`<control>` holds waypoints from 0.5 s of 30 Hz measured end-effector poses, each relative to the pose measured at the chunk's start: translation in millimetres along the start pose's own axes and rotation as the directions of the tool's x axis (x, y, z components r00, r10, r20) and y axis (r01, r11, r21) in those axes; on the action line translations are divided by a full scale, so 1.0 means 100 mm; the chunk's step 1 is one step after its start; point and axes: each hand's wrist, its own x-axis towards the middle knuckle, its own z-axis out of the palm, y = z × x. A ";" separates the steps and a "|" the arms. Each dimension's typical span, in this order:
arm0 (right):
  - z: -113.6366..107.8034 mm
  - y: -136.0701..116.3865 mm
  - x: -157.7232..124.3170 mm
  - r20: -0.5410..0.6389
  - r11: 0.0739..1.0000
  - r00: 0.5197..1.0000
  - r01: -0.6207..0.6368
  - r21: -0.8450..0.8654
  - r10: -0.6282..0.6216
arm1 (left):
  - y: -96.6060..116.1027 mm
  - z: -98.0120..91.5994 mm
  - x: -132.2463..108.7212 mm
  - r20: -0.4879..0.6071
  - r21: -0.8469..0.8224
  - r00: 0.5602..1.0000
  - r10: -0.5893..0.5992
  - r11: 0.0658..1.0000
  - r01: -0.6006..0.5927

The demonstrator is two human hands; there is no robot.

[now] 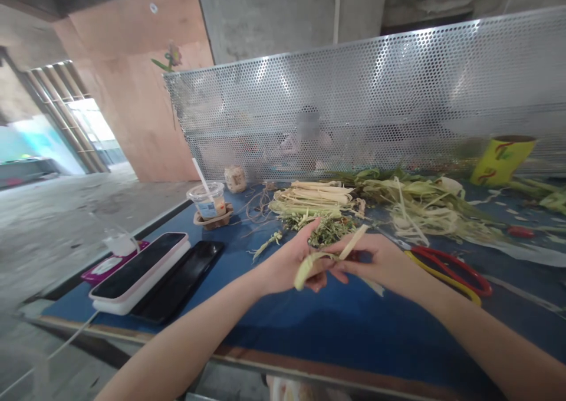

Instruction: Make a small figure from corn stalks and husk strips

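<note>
My left hand (289, 262) and my right hand (375, 259) meet above the blue table (309, 324), both closed on a pale green leaf strip (309, 265) that bends between them. One end of the strip sticks up past my right fingers. Just beyond my hands lies a small heap of green trimmings (329, 229). Behind it is a bundle of peeled pale stalks (316, 197).
A pile of husks and leaves (420, 206) spreads to the right, with red and yellow loops (455, 271) near my right wrist. Two phones (145, 268), a plastic cup with a straw (207, 199) and a yellow cup (502, 159) stand about. A perforated metal screen (375, 100) backs the table.
</note>
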 end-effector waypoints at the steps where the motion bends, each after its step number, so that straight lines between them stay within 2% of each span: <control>1: -0.01 -0.01 -0.01 0.002 1.000 1.000 -0.022 0.003 0.022 | 0.01 0.00 -0.01 -0.028 0.034 1.000 -0.002 0.999 0.003; 5: 0.00 0.00 -0.01 -0.027 0.996 0.997 -0.076 0.040 0.077 | 0.05 0.01 -0.02 -0.113 0.138 0.993 0.025 0.990 -0.009; 10: 0.05 0.08 0.01 -0.049 0.955 0.993 -0.088 0.285 0.106 | 0.05 0.04 0.00 -0.109 0.113 0.993 0.039 0.993 -0.027; 15: 0.06 0.11 0.01 -0.106 0.925 0.978 -0.133 0.356 0.182 | 0.07 0.05 -0.01 -0.082 0.082 0.995 0.049 0.996 -0.042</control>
